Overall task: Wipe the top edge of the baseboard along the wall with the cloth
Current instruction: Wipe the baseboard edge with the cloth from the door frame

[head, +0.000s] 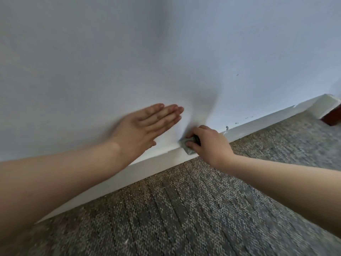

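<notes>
A white baseboard (258, 126) runs diagonally from lower left to upper right where the pale wall (129, 52) meets the carpet. My right hand (210, 143) is shut on a small grey-green cloth (188, 145) and presses it onto the baseboard's top edge near the middle of the view. Most of the cloth is hidden under my fingers. My left hand (147, 124) lies flat against the wall just left of the cloth, fingers straight and together, holding nothing.
Grey-brown patterned carpet (203, 209) covers the floor below the baseboard. At the far right the baseboard turns a corner (326, 104), beside a dark red-brown object (334, 117). A few small dark marks (237, 74) dot the wall.
</notes>
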